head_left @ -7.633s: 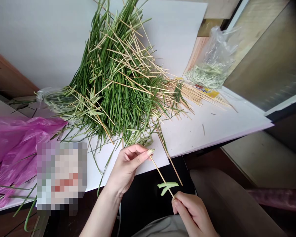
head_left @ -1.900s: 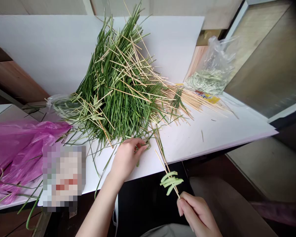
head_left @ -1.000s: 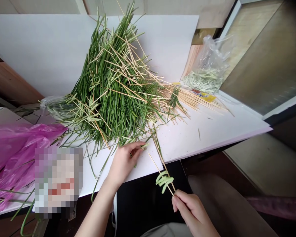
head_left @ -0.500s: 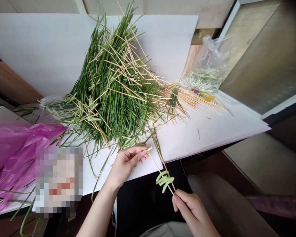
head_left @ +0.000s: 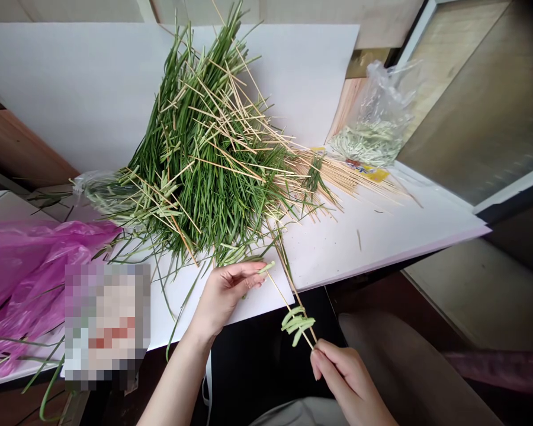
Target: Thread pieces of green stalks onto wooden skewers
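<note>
My right hand (head_left: 344, 378) is shut on a thin bamboo skewer (head_left: 288, 302), near its lower end. Several short pale green leaf pieces (head_left: 298, 325) are threaded on the skewer just above that hand. My left hand (head_left: 228, 290) is over the white board, with its fingertips close to the skewer's upper tip. It pinches a short green leaf piece (head_left: 266, 267). Just beyond the fingers lies a large heap of long green leaf blades (head_left: 204, 177), with many loose bamboo skewers scattered through it.
The white board (head_left: 364, 254) holds a fanned bundle of bamboo skewers (head_left: 337, 174) and a clear plastic bag of pale green pieces (head_left: 373, 142). A crumpled pink plastic bag (head_left: 31, 266) and a pixelated patch (head_left: 106, 325) lie at left. A grey chair arm (head_left: 404, 367) stands at lower right.
The skewer now carries more green pieces than in the oldest frame. My left hand has moved back from the heap's edge toward the skewer tip, with a green piece between its fingers.
</note>
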### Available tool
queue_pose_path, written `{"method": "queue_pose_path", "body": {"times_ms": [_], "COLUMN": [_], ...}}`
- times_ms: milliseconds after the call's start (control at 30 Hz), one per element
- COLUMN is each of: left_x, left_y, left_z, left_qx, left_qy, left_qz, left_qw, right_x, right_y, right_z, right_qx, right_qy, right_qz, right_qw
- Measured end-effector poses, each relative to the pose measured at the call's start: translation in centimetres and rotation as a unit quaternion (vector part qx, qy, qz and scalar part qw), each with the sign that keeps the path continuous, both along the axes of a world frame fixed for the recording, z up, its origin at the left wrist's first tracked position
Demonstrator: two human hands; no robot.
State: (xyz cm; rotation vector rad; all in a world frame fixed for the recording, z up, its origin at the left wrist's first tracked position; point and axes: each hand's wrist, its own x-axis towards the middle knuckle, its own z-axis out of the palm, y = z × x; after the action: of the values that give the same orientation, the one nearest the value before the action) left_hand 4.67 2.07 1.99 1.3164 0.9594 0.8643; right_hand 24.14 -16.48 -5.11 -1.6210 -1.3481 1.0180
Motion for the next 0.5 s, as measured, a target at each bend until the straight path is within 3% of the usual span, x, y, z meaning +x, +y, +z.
{"method": "queue_pose_path", "body": {"times_ms": [500], "left_x": [0.24], "left_y": [-0.66], "left_z": [-0.71], "left_qx": [0.031], "left_qy": [0.009], "left_qz": [0.018], "left_qw": [0.999], "right_x": [-0.22], "right_y": [0.30], "right_z": [0.07], "right_qx": [-0.013], "right_qy": [0.020], "right_qz": [0.045], "right_qw": [0.999]}}
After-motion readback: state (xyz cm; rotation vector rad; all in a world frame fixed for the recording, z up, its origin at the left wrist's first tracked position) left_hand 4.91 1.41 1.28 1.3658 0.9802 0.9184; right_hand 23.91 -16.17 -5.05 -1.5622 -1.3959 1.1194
